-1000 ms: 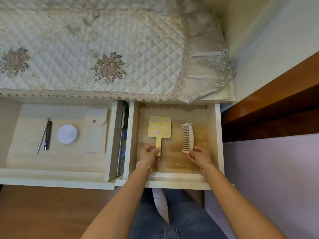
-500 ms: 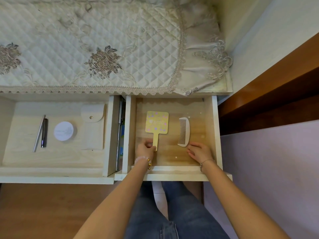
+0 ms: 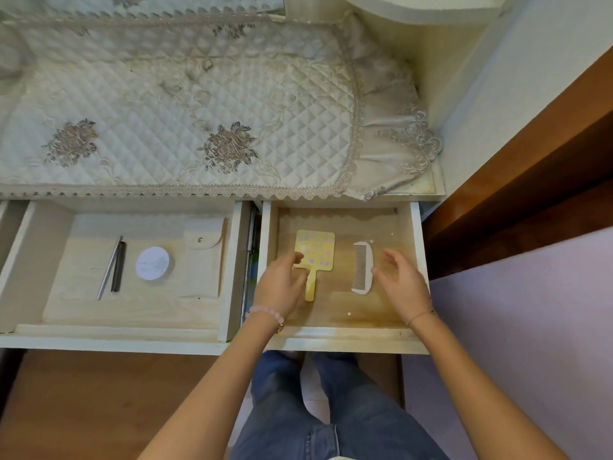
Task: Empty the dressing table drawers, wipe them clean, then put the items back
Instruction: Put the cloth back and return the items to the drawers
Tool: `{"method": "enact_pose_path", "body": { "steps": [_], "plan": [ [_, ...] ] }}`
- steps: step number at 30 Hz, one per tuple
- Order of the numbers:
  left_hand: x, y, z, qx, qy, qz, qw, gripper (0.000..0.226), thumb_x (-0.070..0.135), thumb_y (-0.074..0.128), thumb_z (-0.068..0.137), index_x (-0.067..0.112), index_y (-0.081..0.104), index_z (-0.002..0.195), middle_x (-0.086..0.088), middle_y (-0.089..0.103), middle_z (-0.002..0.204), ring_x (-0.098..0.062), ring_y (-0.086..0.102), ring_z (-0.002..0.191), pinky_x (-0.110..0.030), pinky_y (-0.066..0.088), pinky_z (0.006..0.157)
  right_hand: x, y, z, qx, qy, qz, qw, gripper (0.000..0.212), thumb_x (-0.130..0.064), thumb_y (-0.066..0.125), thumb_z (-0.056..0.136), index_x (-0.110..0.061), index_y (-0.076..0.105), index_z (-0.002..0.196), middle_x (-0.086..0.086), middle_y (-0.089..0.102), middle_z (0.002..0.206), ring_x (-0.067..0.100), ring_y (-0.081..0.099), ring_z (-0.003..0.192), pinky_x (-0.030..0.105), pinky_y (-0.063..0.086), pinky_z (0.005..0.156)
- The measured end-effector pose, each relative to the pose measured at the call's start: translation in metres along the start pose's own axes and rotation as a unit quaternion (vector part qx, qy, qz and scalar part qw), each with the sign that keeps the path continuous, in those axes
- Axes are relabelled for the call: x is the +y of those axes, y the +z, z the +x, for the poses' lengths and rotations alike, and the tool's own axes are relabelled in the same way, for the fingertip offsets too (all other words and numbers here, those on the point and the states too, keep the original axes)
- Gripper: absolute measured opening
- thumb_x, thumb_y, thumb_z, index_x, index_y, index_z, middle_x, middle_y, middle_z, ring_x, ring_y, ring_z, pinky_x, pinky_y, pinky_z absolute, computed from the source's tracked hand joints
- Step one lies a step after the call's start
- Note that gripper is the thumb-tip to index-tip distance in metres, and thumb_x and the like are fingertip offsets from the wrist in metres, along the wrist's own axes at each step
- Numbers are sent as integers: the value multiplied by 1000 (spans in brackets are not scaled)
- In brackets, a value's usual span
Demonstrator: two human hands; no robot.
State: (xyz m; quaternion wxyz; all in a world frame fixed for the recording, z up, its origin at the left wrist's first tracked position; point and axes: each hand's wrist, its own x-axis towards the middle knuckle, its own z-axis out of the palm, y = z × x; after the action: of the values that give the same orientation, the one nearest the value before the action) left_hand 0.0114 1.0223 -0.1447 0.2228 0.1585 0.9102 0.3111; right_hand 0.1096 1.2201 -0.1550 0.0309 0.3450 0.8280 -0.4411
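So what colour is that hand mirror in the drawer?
The hand mirror is yellow with pink and purple dots; head view.

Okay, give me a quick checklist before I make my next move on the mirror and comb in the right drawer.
1. Right drawer pulled open: ok.
2. Hand mirror lying flat, handle toward you: ok.
3. Comb flat beside the mirror, not touching it: ok.
4. Left hand open over the mirror handle, no grip: ok.
5. Right hand open beside the comb, holding nothing: ok.
6. Drawer floor wiped clean: cannot tell; a few pale specks show.
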Motion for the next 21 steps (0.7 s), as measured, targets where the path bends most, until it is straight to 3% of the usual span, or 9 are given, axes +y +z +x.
{"method": "enact_pose_path", "body": {
  "steps": [5,9,15,21],
  "plan": [
    [10,-27,-8,75,143,149,975,38,28,58,90,7,56,121,-9,63,117,-26,56,110,-36,43,91,-18,-13,-6,17,-99,-74,992,54,-33,56,90,-18,38,139,3,44,140,18,39,130,30,33,103],
    [16,-33,-12,105,139,192,966,40,33,53,91,9,54,124,-6,60,122,-24,53,115,-37,40,97,-22,-20,-12,47,-146,-89,984,53,-34,54,91,-19,37,139,1,44,140,18,37,131,29,31,104],
    [23,-36,-20,114,159,221,956,41,34,51,92,10,53,125,-4,59,124,-21,51,118,-35,37,100,-20,-23,-21,55,-150,-93,983,55,-33,55,91,-15,36,140,4,44,141,21,38,132,36,33,109],
    [22,-44,-21,120,181,214,952,36,30,57,89,8,59,117,-6,64,115,-25,58,109,-38,43,94,-24,-15,-30,63,-155,-87,982,52,-31,52,92,-16,37,139,3,45,139,18,39,130,28,31,105]
  ]
}}
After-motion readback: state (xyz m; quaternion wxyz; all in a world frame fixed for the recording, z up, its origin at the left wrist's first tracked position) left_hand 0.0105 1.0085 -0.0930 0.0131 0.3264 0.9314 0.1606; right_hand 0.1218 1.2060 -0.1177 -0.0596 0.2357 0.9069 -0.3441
